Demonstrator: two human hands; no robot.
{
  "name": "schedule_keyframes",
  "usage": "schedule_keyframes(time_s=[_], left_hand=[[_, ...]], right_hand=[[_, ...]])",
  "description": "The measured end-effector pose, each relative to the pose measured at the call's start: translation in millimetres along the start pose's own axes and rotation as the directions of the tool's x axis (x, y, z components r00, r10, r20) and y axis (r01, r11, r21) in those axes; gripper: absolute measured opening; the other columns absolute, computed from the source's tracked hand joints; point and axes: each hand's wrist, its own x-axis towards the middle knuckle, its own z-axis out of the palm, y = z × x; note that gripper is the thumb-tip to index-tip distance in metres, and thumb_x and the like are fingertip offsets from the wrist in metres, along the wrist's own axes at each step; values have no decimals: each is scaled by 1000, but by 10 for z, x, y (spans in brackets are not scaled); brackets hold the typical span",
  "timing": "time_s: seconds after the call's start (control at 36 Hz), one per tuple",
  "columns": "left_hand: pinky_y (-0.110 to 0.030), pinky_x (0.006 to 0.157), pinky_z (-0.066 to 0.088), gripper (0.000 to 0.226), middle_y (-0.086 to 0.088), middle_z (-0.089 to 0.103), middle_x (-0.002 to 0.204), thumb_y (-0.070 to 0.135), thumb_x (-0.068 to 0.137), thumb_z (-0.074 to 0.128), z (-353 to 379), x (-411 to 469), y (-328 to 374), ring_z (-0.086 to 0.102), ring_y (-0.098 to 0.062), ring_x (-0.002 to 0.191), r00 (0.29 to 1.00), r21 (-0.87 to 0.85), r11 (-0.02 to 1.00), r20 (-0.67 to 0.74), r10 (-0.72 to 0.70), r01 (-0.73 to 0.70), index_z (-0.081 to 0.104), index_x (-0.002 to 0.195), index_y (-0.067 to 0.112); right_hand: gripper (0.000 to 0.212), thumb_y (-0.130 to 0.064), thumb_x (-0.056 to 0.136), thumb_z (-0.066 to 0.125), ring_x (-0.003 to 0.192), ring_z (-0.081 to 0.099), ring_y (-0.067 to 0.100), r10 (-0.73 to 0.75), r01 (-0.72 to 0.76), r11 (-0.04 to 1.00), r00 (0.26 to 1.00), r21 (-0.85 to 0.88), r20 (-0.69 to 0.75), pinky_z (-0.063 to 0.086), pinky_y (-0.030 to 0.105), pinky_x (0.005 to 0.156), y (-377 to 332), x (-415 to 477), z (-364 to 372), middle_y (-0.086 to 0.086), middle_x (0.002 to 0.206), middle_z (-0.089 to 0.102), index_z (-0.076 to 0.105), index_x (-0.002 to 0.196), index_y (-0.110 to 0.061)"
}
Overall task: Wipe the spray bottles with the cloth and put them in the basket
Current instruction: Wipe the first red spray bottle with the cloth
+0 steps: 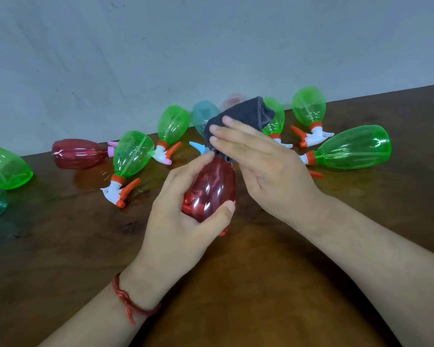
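My left hand [183, 221] grips a red transparent spray bottle [211, 189] by its body, above the middle of the wooden table [261, 271]. My right hand [261, 166] holds a dark grey cloth [241, 116] over the bottle's top end, which the cloth hides; the fingers lie fairly straight across the cloth. Several other spray bottles lie on their sides behind: green ones [133, 154] [173, 123] [353, 147] [308, 106], a dark red one [78, 154] and a pale blue one [203, 113]. No basket is in view.
A grey wall [211, 46] runs right behind the bottles along the table's far edge. More green bottles [5, 169] lie at the left border. A wet patch [93, 179] shows on the wood near the dark red bottle.
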Motion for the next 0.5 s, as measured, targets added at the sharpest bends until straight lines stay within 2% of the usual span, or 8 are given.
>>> schedule_keyframes(time_s=[0.08,0.19,0.28,0.33,0.39,0.44,0.5], left_hand=[[-27,109,54,71,14,64,144,29,84,82,14,23,16,61,-11,135,997,-76,997,-61,-36,31,58,150,34],[-17,102,52,65,15,70,137,23,83,82,-11,82,-5,67,-9,127,984,-200,977,-141,-108,78,62,144,34],[-25,105,54,64,12,70,138,23,84,82,-33,108,-74,67,-12,128,978,-215,972,-163,-129,93,61,144,36],[-32,108,55,64,8,68,140,23,86,82,-58,125,-119,66,-17,129,973,-205,975,-193,-123,83,60,145,35],[-40,110,55,65,5,65,143,25,88,81,-87,144,-148,64,-22,132,970,-186,980,-219,-107,66,57,147,35],[-46,110,55,69,3,62,147,22,88,82,-112,150,-163,62,-25,135,968,-172,984,-239,-80,38,54,150,33],[-50,112,54,75,2,59,150,19,87,83,-120,140,-166,60,-27,138,969,-149,989,-246,-27,-10,50,153,31]], right_hand=[[44,16,98,52,144,53,25,27,-30,998,998,-54,-49,41,35,122,41,-29,-1,9,146,64,68,136,-1],[42,13,93,53,127,62,27,74,-77,994,996,-73,-46,42,27,117,114,-42,2,6,130,73,76,123,-4],[47,14,86,54,117,66,14,244,-240,966,969,100,-32,48,23,108,66,-47,-1,-6,117,76,81,114,-10],[49,14,88,53,114,66,-1,449,-434,850,893,299,21,48,17,103,9,-36,-22,-19,111,76,83,111,-17],[47,13,95,55,112,67,-5,586,-565,680,802,468,116,49,16,100,-19,-25,-30,-22,107,77,82,109,-23],[47,10,98,56,115,67,-2,630,-627,550,745,552,219,51,24,104,-63,-19,-23,-19,113,77,80,115,-26],[52,11,98,56,124,64,0,611,-651,487,730,582,306,48,35,114,-146,-28,15,-18,124,75,76,126,-27]])
